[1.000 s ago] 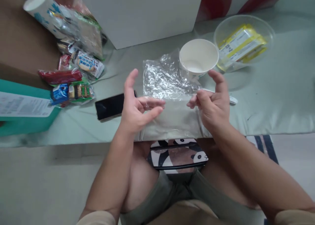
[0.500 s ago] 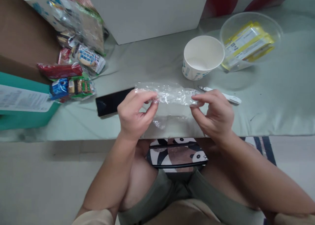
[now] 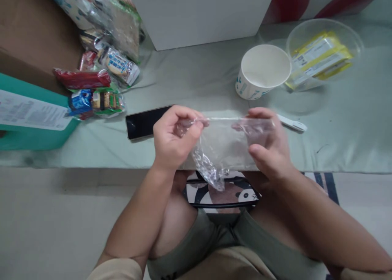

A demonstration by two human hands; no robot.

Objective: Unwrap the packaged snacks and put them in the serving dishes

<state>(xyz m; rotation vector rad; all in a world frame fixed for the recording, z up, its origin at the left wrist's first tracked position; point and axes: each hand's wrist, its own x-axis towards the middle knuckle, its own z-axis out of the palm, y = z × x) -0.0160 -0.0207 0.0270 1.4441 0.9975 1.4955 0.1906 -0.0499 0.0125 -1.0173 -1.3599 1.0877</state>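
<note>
I hold a clear plastic bag (image 3: 221, 149) stretched between both hands above the table's near edge. My left hand (image 3: 173, 139) pinches its top left corner with thumb and forefinger. My right hand (image 3: 269, 143) grips the top right corner, its fingers partly behind the film. The bag's lower part hangs crumpled down over my lap. A white paper cup (image 3: 262, 71) stands upright beyond my right hand, apart from the bag.
A black phone (image 3: 143, 122) lies left of my left hand. A white pen-like stick (image 3: 292, 124) lies right of my right hand. A clear bowl (image 3: 323, 53) holds yellow packets. Snack packets (image 3: 98, 75) pile at the left beside a teal box (image 3: 27, 124). A white box (image 3: 199, 12) stands behind.
The bag lay spread flat on the table, was gathered into a strip between my hands, and now is lifted and hangs open from its top edge. The view has shifted slightly.
</note>
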